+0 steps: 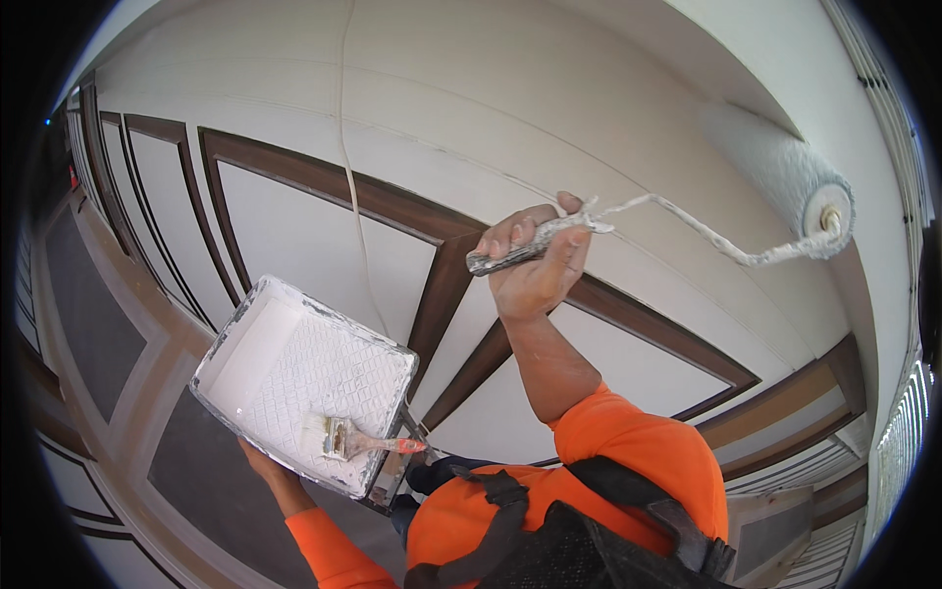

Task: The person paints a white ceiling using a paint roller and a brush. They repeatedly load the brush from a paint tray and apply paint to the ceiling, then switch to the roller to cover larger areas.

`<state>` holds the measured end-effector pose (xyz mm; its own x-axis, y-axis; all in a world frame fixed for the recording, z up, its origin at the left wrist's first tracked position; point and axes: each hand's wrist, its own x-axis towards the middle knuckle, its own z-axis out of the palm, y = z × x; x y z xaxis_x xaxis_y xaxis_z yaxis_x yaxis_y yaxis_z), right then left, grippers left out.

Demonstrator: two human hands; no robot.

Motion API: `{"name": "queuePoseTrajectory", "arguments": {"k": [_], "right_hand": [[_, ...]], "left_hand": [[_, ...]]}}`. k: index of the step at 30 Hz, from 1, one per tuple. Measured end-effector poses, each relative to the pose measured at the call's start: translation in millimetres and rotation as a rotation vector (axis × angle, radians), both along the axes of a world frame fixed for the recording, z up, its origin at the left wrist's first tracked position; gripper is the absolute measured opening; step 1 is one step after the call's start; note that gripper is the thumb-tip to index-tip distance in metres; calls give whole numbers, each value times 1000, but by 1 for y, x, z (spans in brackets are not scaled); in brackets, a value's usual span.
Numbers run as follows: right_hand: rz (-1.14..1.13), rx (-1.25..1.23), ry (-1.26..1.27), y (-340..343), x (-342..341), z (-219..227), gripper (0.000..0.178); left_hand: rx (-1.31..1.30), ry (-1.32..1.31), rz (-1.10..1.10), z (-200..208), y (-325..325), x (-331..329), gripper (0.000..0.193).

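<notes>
Using the paint tray [329, 368] as the landmark since both my hands are busy. My right hand [538, 253] is up and to the right of the tray, fingers wrapped around the handle [510, 259] of a paint roller [790, 182]. The bent wire frame [687, 218] runs further right, so the fuzzy sleeve end sits well apart from my knuckles, way out to the tray's upper right. It's right by the white overhead edge [746, 64]; can't tell if it's touching. My left hand [267, 463] is under the tray's lower left rim, fingers hidden, so no clue how they're closed. 1 paintbrush [341, 439] lies on the ramp by the tray's lower right rim, handle poking past it. Between tray and roller it's mostly open air, with brown trim [324, 182] on white panels behind. A thin cable [350, 177] drops toward the tray's upper rim. Tightest bit's below right of the tray: my orange shirt [638, 442] and black straps [500, 506].
</notes>
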<state>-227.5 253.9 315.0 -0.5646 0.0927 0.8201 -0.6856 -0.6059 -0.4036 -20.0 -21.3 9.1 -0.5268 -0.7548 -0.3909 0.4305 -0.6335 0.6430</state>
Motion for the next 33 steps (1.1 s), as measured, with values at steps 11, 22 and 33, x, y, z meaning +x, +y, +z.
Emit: {"name": "queuePoseTrajectory", "arguments": {"k": [11,22,33], "right_hand": [[-53,8,-4,-17,-1,14,55],[96,230,-26,-100,-17,-11,51],[124,416,-32,-175,-23,-10,48]], "left_hand": [[39,19,41,-17,-5,3,58],[11,-119,122,-34,-7,3,65],[-14,-217,136,-34,-6,3,66]]}}
